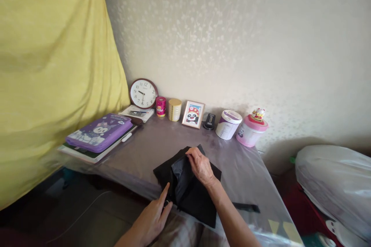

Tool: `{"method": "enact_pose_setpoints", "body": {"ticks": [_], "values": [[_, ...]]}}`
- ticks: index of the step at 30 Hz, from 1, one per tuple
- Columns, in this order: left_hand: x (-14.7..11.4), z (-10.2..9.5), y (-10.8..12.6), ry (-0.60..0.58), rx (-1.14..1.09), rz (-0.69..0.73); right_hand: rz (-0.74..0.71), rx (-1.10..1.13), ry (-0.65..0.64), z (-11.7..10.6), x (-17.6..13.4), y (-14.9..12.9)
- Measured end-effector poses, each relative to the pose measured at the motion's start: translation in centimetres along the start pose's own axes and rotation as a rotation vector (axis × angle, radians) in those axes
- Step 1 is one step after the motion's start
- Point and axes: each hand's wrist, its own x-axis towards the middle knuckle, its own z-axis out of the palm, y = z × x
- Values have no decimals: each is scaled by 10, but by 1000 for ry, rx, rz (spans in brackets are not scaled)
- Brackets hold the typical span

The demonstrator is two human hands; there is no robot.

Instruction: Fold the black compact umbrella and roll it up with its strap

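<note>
A black fabric bag point(199, 204) lies loosely folded over the table's front edge, with a greyish inner side showing in its gap. My right hand point(200, 166) is closed in a pinch on the upper part of that fabric, lifting a fold. At the lower left edge of the bag is my left hand point(158, 212), its index finger stretched along the cloth and its thumb below. The other left fingers are mostly hidden. A small ring-like shape shows between thumb and index finger; what it is I cannot make out.
A black strip point(246, 207) lies right of my right forearm. At left are a purple case point(100, 133) on books and a white marker-like object point(126, 137). Along the wall stand a clock point(143, 93), tins point(174, 109), a panda picture frame point(193, 114) and tubs point(228, 124).
</note>
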Motion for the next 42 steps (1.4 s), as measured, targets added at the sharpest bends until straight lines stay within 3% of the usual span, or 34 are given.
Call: {"method": "enact_pose_setpoints", "body": {"ticks": [12, 17, 20, 25, 29, 35, 39, 42], "values": [[2, 5, 2, -29, 153, 19, 57, -211, -132, 45, 12, 3], [-2, 3, 5, -9, 143, -22, 55, -276, -199, 52, 15, 3], [-3, 1, 8, -11, 141, 33, 58, -313, -245, 55, 18, 2], [0, -3, 17, -119, 360, 34, 62, -347, -293, 59, 20, 1], [1, -3, 19, -116, 420, 46, 60, -352, -310, 60, 20, 2], [1, 3, 12, -34, 278, 52, 59, -284, -272, 50, 18, -2], [2, 8, 6, -16, 246, 65, -21, -158, -157, 34, -3, -15], [3, 12, 2, -3, 236, 64, -105, -88, -180, 25, -26, -22]]}}
